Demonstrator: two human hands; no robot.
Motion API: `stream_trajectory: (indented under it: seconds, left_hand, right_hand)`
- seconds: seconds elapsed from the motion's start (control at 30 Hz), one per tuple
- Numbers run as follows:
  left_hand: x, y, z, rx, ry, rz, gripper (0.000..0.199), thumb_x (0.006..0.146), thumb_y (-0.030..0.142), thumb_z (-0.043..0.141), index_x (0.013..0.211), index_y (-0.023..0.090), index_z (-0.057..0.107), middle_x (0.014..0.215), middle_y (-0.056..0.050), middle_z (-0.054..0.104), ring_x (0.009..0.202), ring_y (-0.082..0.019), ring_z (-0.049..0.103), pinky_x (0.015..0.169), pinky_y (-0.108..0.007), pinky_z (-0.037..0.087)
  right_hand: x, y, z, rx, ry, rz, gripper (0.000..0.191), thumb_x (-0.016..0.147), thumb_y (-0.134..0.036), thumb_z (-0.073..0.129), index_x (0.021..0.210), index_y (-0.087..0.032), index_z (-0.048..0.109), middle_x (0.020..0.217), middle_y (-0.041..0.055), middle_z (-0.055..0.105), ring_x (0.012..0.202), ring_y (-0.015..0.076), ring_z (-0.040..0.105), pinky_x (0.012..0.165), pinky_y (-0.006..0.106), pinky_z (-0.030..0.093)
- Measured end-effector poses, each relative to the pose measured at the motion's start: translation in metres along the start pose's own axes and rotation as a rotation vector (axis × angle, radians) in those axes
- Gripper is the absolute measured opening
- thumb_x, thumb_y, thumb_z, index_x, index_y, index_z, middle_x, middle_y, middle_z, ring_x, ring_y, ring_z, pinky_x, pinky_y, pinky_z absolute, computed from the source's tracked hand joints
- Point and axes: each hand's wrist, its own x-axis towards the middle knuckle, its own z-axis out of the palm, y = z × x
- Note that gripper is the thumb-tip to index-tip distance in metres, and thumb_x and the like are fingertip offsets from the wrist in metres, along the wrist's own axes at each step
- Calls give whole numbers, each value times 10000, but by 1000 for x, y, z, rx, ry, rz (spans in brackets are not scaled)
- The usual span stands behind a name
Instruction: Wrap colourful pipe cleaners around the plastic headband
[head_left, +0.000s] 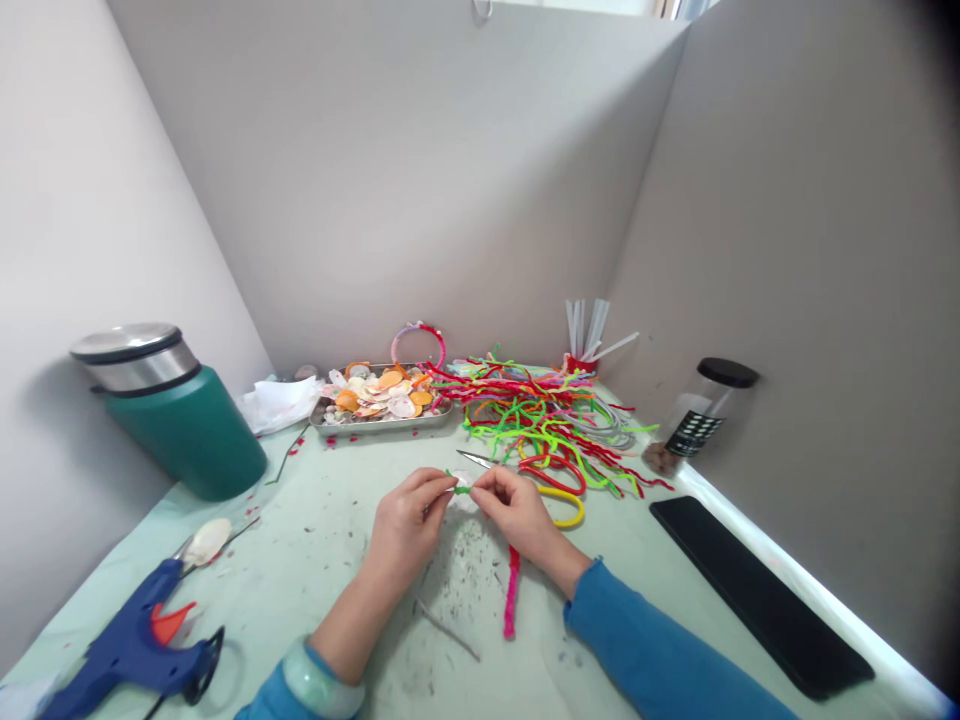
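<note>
The left hand and the right hand meet above the middle of the tabletop, their fingertips close together. Between them is a short green fuzzy stem. The left hand pinches it between thumb and fingers at its left end, and the right hand does the same at its right end, so the piece spans the narrow gap between the two sets of fingertips. A small white scrap shows just behind and below the green piece; whether either hand grips it too, I cannot tell.

A pink fuzzy strip lies on the tabletop below the right hand, on the near side of it. A thin grey stick lies nearer the person, between the two forearms. Just beyond the right hand are scissors with a red handle, their pointed blade aimed left, and a yellow loop sits close beside that hand.

Farther back, a heap of coloured fuzzy stems spreads to the right of a metal tray full of pale and orange discs. A blue glue gun lies well to the left of the left hand.
</note>
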Motion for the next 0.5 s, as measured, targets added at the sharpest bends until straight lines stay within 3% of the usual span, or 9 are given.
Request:
stream_trajectory:
  seconds: [0.5]
  left_hand:
    - [2,2,0,3,-84,-56,206,830,146,482,866,183,681,941,-55,650,838,-149,605,760,-246,455]
  right_hand:
    - [-1,-2,-1,-4,-18,-11,120,759,-255,573,686,-161,560,560,-43,471,514,95,407,481,210,316]
